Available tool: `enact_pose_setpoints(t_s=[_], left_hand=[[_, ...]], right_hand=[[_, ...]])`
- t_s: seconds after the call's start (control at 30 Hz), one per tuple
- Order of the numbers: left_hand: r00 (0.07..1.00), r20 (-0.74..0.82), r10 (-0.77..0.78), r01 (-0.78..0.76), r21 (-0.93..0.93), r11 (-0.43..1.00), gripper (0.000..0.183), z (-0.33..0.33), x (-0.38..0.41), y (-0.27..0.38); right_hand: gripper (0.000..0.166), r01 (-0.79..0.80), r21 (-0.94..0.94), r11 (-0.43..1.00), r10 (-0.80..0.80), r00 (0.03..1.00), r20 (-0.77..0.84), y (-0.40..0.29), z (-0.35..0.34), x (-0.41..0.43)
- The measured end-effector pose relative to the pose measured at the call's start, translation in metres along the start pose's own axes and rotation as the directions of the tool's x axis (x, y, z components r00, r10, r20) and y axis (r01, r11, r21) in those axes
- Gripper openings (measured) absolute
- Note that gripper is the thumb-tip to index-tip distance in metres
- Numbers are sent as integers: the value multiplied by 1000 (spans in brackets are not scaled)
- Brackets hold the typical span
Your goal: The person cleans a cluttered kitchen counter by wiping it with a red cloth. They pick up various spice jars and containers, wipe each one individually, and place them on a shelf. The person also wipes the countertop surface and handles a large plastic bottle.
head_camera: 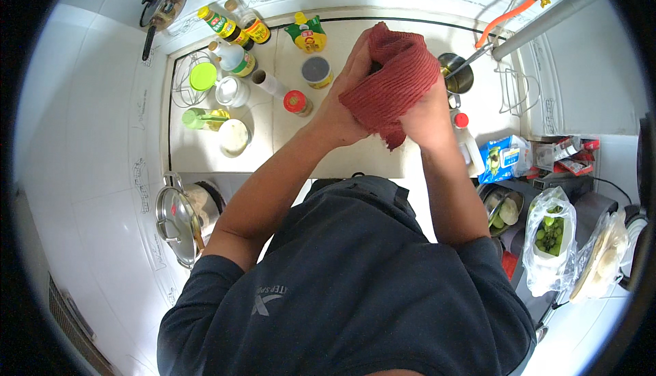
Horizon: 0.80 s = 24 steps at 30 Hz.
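A dark red ribbed cloth [397, 84] is bunched up between my two hands, above the pale tiled counter [328, 161]. My left hand [339, 115] grips its left side, with the fingers reaching up along the edge. On the lower right, my right hand [428, 117] holds the cloth, its fingertips partly covered by the folds. A small dark patch shows in a gap near my left fingers; I cannot tell what it is. Left of my left hand stand a dark-lidded can [316, 70] and a red-lidded jar [295, 102].
Sauce bottles [225, 25], a green-and-yellow pouch [306, 35] and a white-lidded container [234, 138] stand at left. A metal pot [456, 76] with a utensil and a red-capped bottle [467, 145] are at right. A glass-lidded pot [177, 217] sits lower left; bagged grapes [551, 235] lie lower right.
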<state>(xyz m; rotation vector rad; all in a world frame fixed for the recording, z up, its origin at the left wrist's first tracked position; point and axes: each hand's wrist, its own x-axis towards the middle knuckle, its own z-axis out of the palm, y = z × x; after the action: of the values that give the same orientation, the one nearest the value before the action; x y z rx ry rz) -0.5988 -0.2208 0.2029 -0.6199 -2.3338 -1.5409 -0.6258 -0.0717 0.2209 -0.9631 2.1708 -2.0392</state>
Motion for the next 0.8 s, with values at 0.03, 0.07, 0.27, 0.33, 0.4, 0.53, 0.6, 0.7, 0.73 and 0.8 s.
enact_pose_setpoints(t_s=[0.03, 0.07, 0.27, 0.33, 0.4, 0.53, 0.6, 0.7, 0.73, 0.8], left_hand=[[1000, -8, 10, -10, 5, 1000, 117, -1, 1, 5], [1000, -11, -4, 4, 10, 1000, 116, -2, 3, 7], [996, -44, -77, 73, -86, 994, 112, -11, 11, 18], [993, -98, -66, 58, -85, 995, 111, -11, 14, 13], [976, -72, -207, 188, -213, 959, 108, -19, 11, 16], [853, 265, -450, 449, -812, 372, 77, -17, -11, 7], [871, 377, -317, 401, -916, 14, 54, -11, -15, 19], [833, 242, -498, 405, -880, 249, 50, -14, 2, 26], [820, 150, -552, 378, -866, 328, 54, -16, 8, 32], [862, -183, -472, 323, -519, 791, 55, -10, 8, 27]], right_hand=[[46, -54, 127, 990, 58, 998, -26, 0, 1, 2], [44, -104, 252, 962, 119, 992, -43, 0, 1, 3], [39, 10, 298, 955, 24, 994, -111, -2, 6, 17], [39, 10, 252, 968, 33, 986, -164, -1, 7, 21], [39, -81, 334, 939, 171, 953, -250, -1, -1, 28], [39, 191, 762, 619, 17, 966, -257, -2, -14, 40], [41, 209, 744, 635, 40, 953, -301, 6, -10, 43], [44, 174, 770, 614, 81, 956, -281, 19, -8, 48], [44, 159, 803, 575, 128, 951, -280, 20, -4, 45], [43, 108, 854, 508, 191, 953, -234, 13, 9, 46]])
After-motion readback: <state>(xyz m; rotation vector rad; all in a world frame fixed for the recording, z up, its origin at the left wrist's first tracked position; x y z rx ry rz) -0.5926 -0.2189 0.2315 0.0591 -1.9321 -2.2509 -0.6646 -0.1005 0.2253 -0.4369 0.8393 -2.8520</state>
